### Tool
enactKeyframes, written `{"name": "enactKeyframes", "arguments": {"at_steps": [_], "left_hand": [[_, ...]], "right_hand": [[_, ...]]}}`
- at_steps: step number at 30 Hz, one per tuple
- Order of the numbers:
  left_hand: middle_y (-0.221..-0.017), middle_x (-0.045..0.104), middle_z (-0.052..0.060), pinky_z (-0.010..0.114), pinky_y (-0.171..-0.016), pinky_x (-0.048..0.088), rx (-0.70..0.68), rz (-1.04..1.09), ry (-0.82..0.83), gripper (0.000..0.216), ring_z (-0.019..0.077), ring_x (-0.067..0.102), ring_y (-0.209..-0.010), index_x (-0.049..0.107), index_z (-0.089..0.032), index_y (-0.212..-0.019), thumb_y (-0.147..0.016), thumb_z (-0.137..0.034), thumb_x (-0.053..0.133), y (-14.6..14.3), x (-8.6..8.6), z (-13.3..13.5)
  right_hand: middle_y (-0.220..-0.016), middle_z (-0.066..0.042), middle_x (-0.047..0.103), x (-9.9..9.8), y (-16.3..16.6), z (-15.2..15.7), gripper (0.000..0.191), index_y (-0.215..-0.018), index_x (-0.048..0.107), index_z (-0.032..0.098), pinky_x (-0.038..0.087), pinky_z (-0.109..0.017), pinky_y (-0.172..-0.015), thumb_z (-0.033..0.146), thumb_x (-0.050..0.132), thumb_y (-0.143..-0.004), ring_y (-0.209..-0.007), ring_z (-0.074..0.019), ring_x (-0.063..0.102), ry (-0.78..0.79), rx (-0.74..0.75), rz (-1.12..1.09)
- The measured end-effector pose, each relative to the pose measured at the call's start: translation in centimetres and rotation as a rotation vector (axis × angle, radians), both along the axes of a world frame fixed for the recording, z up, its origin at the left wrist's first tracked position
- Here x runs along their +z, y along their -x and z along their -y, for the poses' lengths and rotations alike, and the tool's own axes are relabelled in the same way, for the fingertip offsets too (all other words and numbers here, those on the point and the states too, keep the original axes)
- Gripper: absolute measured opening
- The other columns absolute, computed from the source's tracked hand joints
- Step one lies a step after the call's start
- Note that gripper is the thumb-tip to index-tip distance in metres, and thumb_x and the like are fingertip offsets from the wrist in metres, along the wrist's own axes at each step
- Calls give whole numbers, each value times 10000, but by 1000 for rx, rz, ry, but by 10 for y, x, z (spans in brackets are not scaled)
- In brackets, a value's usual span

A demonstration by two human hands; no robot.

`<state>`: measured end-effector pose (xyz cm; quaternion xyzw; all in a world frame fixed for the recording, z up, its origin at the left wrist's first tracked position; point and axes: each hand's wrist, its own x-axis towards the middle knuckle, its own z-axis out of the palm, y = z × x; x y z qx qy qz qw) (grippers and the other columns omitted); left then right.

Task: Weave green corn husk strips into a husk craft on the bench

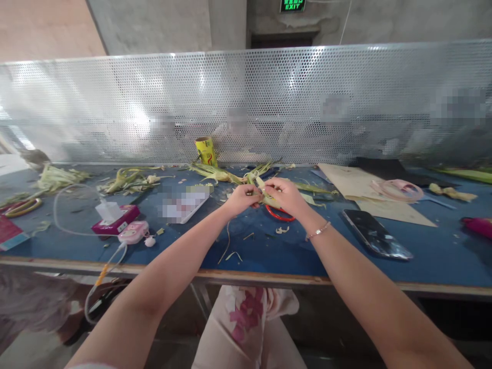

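My left hand (245,200) and my right hand (283,195) meet over the middle of the blue table. Both have their fingers pinched on a pale green corn husk (260,182), whose ends stick out above and below the fingertips. Right under my right hand lies a red ring-shaped handle (280,212), probably of scissors, partly hidden. Behind the hands more corn husks (221,176) spread out in long green and pale strips. Small husk scraps (282,230) are scattered in front of them.
Left of my hands are a pale flat object (186,204), a purple tissue pack (115,220) and a pink corded case (133,232). A yellow tube (206,152) stands against the perforated metal screen (284,102). To the right lie a black phone (376,234) and brown paper (346,182).
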<state>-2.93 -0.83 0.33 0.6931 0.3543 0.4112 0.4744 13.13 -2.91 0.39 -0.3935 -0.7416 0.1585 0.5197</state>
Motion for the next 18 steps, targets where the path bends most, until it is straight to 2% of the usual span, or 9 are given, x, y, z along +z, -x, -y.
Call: {"name": "enactKeyframes", "arguments": {"at_steps": [4,6,9,11,14,18], "left_hand": [[-598,596,-25,220,-528,459,2,-15,-81,120,71,552,-487,604,-110,-734,-656,-135,693,-1,1,4],[-627,597,-24,222,-530,457,3,-8,-90,141,66,545,-491,602,-109,-738,-646,-137,704,-2,3,6],[-617,586,-24,221,-525,449,-14,-1,-79,156,69,543,-493,587,-107,-708,-640,-156,719,-2,4,8],[-599,577,-24,226,-527,448,-38,12,-61,190,75,546,-496,582,-107,-701,-623,-178,740,-3,4,8],[-593,581,-15,240,-543,457,-95,74,-4,254,91,559,-513,584,-106,-716,-612,-251,764,-2,1,6],[-626,609,9,247,-565,460,-122,177,75,319,92,563,-526,590,-112,-741,-706,-414,686,-3,-4,2]], "right_hand": [[-744,-32,595,-1,2,-1,150,-723,638,206,426,-355,-759,336,593,-783,-771,-184,542,-54,-5,61],[-787,-43,572,-1,3,-1,175,-711,637,208,438,-359,-753,366,605,-778,-806,-190,542,-77,-1,54],[-884,-63,544,-2,4,-3,237,-720,613,203,460,-336,-683,438,637,-739,-840,-198,545,-45,-4,-10],[-854,-50,545,-4,4,-4,277,-719,565,204,460,-327,-655,469,648,-716,-796,-189,550,13,-1,-52],[-733,-12,539,-4,5,-5,303,-692,499,208,447,-333,-676,477,638,-707,-704,-167,535,82,-11,-71],[-689,-3,525,-3,5,-2,276,-676,487,206,427,-329,-677,454,601,-720,-673,-159,504,93,-32,-43]]}}
